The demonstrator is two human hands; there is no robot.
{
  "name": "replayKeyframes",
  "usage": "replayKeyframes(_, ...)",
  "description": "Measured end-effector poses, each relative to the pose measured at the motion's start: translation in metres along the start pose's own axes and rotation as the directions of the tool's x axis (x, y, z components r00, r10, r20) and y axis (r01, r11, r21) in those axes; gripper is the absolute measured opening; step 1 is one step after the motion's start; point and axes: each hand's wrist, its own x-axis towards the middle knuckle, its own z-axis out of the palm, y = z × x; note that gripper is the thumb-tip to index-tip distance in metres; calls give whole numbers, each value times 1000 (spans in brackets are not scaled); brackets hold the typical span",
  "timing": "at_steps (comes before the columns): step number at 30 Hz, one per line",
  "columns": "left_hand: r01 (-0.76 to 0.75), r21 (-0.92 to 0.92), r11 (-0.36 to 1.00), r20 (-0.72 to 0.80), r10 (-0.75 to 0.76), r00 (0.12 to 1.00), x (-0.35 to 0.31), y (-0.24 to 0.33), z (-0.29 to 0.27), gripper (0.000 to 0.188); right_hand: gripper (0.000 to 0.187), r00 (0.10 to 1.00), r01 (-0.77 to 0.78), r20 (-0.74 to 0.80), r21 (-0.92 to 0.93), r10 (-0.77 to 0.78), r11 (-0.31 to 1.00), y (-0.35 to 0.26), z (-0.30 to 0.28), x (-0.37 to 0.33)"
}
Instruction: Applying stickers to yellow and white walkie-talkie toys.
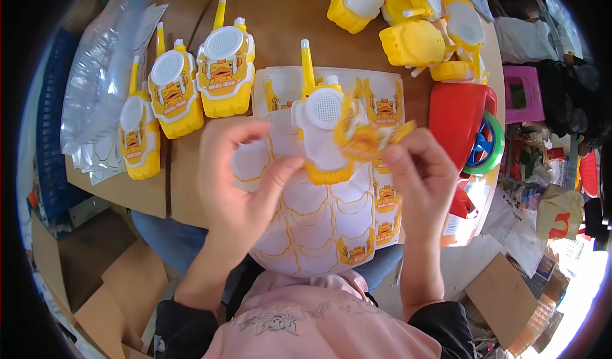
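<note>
My left hand (239, 180) grips the yellow toy radio (320, 133); right fingers (398, 158) pinch a peeled sticker (363, 139). Sticking step: next, line it up squarely on the front.

The bare table (280, 24) between the three finished toys (175, 91) on the left and the yellow pile (408, 21) at upper right is open for a hand. The red toy (462, 120) blocks the right side, a plastic bag (102, 72) the far left, the sticker sheet (319, 225) covers the near edge
</note>
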Motion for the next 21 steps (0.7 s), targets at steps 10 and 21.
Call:
replayKeyframes(10, -42, 194, 980, 401, -40, 915, 0, 6, 8, 131, 16, 912, -359, 232, 45, 339, 932, 5, 2, 20)
replayKeyframes(21, -15, 76, 997, 310, -10, 951, -5, -3, 17, 128, 16, 894, -393, 251, 39, 371, 919, 11, 2, 24)
